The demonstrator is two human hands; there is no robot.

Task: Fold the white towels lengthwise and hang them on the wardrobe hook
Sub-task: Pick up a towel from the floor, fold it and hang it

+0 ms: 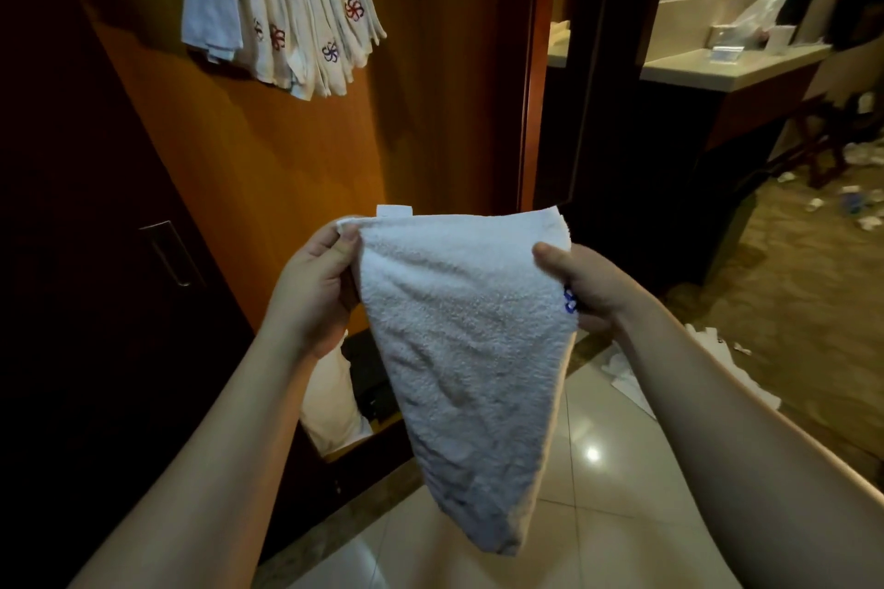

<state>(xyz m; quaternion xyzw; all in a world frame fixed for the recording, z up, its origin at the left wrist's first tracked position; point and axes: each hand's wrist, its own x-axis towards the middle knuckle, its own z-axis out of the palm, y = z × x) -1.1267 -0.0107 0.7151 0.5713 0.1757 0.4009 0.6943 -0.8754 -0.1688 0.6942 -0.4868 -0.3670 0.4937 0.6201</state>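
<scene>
A white towel (469,349) hangs folded in front of me, its top edge held level and its lower end tapering down toward the floor. My left hand (313,289) pinches the top left corner, where a small white tag sticks up. My right hand (581,285) grips the top right edge, thumb on the front, beside a small blue embroidered mark. Several white towels (287,10) with red and blue flower emblems hang bunched at the top of the orange wardrobe panel (268,167); the hook itself is out of view.
A dark wardrobe door with a metal handle (170,254) stands at left. A white bag (330,397) sits in the wardrobe's bottom. At right a counter (727,67) carries small items, and paper scraps (856,206) litter the carpet. Glossy tiles (593,454) lie below.
</scene>
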